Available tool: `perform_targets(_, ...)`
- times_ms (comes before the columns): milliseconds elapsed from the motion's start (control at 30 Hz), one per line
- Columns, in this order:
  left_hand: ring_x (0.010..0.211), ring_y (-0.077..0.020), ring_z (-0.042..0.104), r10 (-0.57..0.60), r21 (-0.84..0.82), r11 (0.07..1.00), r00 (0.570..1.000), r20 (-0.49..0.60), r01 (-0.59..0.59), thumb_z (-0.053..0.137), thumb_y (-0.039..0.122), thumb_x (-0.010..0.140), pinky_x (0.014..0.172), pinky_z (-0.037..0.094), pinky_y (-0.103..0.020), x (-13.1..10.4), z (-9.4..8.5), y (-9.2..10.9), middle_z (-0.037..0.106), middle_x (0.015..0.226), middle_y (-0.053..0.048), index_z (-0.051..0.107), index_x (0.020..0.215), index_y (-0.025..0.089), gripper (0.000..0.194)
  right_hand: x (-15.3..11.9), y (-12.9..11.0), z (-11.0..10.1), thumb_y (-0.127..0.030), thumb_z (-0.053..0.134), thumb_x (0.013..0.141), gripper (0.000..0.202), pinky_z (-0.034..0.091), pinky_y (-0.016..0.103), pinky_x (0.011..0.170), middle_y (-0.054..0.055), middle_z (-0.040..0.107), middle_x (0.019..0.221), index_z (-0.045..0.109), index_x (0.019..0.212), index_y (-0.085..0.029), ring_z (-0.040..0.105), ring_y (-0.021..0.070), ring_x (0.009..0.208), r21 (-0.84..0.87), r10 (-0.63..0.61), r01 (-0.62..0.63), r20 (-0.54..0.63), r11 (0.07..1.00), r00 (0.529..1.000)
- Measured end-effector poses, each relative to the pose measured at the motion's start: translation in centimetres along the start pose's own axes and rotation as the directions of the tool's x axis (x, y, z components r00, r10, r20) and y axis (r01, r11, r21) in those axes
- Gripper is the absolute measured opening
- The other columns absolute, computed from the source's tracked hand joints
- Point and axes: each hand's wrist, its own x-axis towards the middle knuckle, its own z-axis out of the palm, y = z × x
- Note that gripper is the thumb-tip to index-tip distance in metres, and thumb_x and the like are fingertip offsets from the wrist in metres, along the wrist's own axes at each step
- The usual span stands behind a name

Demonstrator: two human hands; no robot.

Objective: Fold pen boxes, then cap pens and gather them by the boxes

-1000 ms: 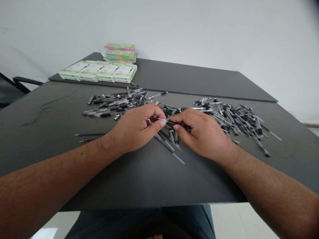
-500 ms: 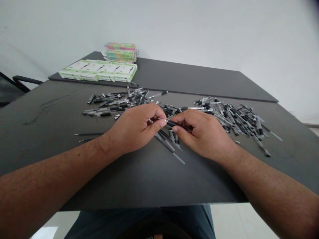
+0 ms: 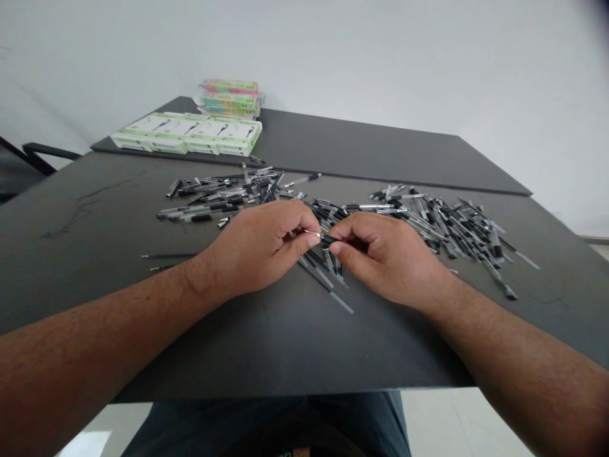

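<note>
Between my two hands, over the near part of a heap of pen parts, is a pen with a black grip. My right hand is closed round its barrel, thumb and forefinger at the grip. At the other end, my left hand pinches the silvery tip with thumb and forefinger. A thin shiny bit shows between the left fingers. Most of the barrel is hidden inside my right hand. Beside my left forearm lie dark refills, partly covered by the arm.
A second heap of pens and caps spreads to the right on the dark table. White-green boxes and a colourful stack of packs stand on a raised board at the back. A chair armrest is at far left.
Both hands have shifted very slightly to the right, with the pen still between them. The left fingertips have moved a little with the tip; the heaps are unchanged.
</note>
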Motion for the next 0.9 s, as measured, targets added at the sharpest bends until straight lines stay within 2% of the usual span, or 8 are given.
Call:
perform_targets(133, 0.077, -0.0213, 0.07, -0.034, -0.013, 0.999, 0.999, -0.027, 0.034, 0.06, 0.038, 0.103, 0.08, 0.054, -0.035, 0.1, 0.2, -0.2, 0.075, 0.084, -0.001, 0.071, 0.097, 0.025, 0.018, -0.1, 0.4, 0.4, -0.022, 0.073, 0.102, 0.006, 0.054, 0.033, 0.078, 0.002, 0.081, 0.093, 0.078, 0.105, -0.024, 0.069, 0.0192, 0.078, -0.063, -0.04, 0.036, -0.054, 0.997, 0.998)
perform_targets(267, 0.077, -0.0205, 0.069, -0.003, -0.024, 1.0, 1.0, -0.028, 0.002, 0.06, 0.036, 0.103, 0.078, 0.051, -0.034, 0.1, 0.2, -0.4, 0.075, 0.085, 0.0, 0.071, 0.097, 0.024, 0.017, -0.1, 0.6, 0.4, -0.02, 0.071, 0.104, 0.008, 0.053, 0.033, 0.079, 0.002, 0.08, 0.091, 0.078, 0.104, -0.023, 0.068, 0.0192, 0.078, -0.066, -0.066, 0.062, -0.047, 0.996, 0.997)
perform_targets(500, 0.084, -0.0215, 0.073, 0.049, 0.002, 0.999, 0.998, -0.034, -0.049, 0.059, 0.035, 0.105, 0.079, 0.05, -0.035, -0.1, -0.1, -0.1, 0.079, 0.091, -0.002, 0.072, 0.099, 0.024, 0.018, 0.0, -0.1, -0.2, -0.022, 0.071, 0.104, 0.009, 0.05, 0.03, 0.074, -0.001, 0.078, 0.086, 0.078, 0.099, -0.024, 0.066, 0.0166, 0.074, 0.037, 0.014, -0.014, 0.001, 0.999, 1.0)
perform_targets(633, 0.081, -0.0204, 0.072, 0.041, -0.004, 0.999, 0.998, -0.051, -0.041, 0.06, 0.035, 0.105, 0.078, 0.051, -0.034, 0.0, -0.1, 0.0, 0.078, 0.088, -0.001, 0.073, 0.097, 0.023, 0.019, 0.0, -0.1, -0.1, -0.024, 0.073, 0.103, 0.007, 0.049, 0.03, 0.072, -0.001, 0.077, 0.083, 0.078, 0.099, -0.023, 0.066, 0.0162, 0.072, 0.042, 0.05, -0.05, -0.004, 0.998, 0.999)
perform_targets(767, 0.075, -0.0192, 0.072, -0.04, -0.105, 0.994, 0.993, -0.113, 0.028, 0.065, 0.034, 0.103, 0.072, 0.051, -0.033, 0.1, 0.2, -0.8, 0.077, 0.083, 0.0, 0.071, 0.094, 0.023, 0.016, -0.1, 0.3, -0.1, -0.025, 0.072, 0.104, 0.011, 0.053, 0.033, 0.081, 0.004, 0.082, 0.094, 0.082, 0.107, -0.021, 0.072, 0.0206, 0.082, -0.053, 0.003, -0.005, -0.047, 0.999, 0.999)
perform_targets(900, 0.064, -0.0176, 0.073, -0.206, -0.376, 0.915, 0.972, -0.113, 0.15, 0.072, 0.044, 0.106, 0.062, 0.056, -0.031, 0.3, 0.8, -1.9, 0.08, 0.083, -0.001, 0.069, 0.096, 0.023, 0.023, -0.1, 0.7, -0.1, -0.022, 0.07, 0.105, 0.014, 0.055, 0.036, 0.086, 0.008, 0.084, 0.1, 0.084, 0.108, -0.02, 0.075, 0.0242, 0.092, -0.095, 0.02, -0.028, -0.079, 0.995, 0.997)
